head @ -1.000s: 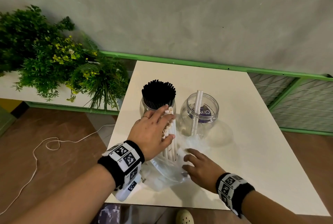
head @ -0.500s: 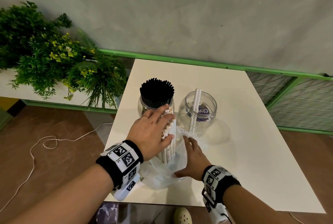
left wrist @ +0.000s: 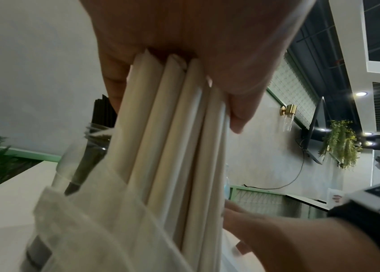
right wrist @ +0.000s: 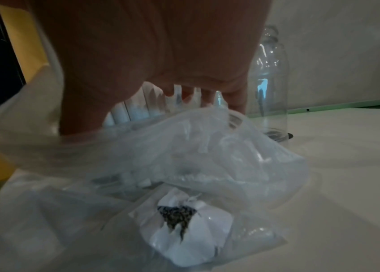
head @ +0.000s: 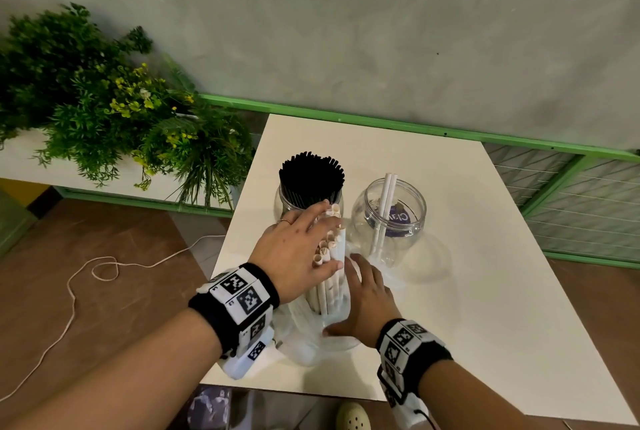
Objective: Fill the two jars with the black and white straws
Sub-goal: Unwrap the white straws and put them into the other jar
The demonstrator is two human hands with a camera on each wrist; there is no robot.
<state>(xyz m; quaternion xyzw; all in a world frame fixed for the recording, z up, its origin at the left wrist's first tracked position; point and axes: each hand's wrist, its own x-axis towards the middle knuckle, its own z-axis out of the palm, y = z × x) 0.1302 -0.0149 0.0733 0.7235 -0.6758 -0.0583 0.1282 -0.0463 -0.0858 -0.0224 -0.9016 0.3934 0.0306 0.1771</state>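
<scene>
A green plant (head: 104,118) was seen left of the white table (head: 467,291), and a white cord (head: 86,267) on the floor. Black straws (head: 310,177) filled the left jar (head: 282,201); two white straws (head: 384,208) stood in the right jar (head: 389,222), whose purple label could not be read. The white straw bundle (head: 329,270), upright in a clear plastic bag (head: 311,336) just before the jars, was gripped by the left hand (head: 294,249). The right hand (head: 367,301), fingers straight, had been moved against the bundle since half a second before.

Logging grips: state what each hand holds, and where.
Left hand grips the white straws near their top ends. Right hand holds nothing, resting on the plastic bag.
</scene>
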